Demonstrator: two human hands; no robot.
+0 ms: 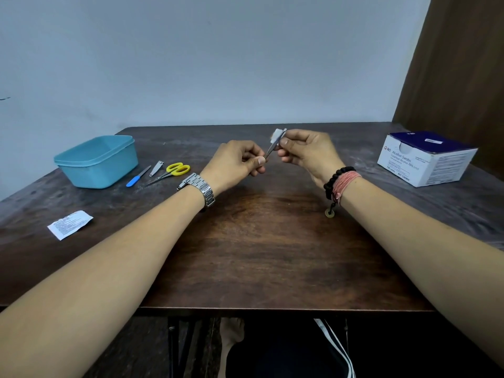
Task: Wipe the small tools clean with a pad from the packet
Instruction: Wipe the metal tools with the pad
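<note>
**Tweezers held at centre frame, pad on the tip**

At centre frame I see the left hand (240,162) pinching the lower end of a pair of metal tweezers (270,150) between thumb and curled fingers. The tweezers slant up and to the right. The right hand (305,152) has its thumb and fingers closed round a white pad (278,133), which is folded over the upper end of the tweezers. Both hands are raised above the dark wooden table (259,241).

At left of frame, three tools lie on the table just beside a blue plastic tub (96,160): a blue-handled nail file (137,176), a nail clipper (156,168) and yellow-handled scissors (170,173). They are near one another; I cannot tell whether any touch.

At lower left a torn white packet (69,224) lies flat, well apart from the tools. At right of frame stands a white and blue box marked Alcohol Swabs (425,159).
</note>
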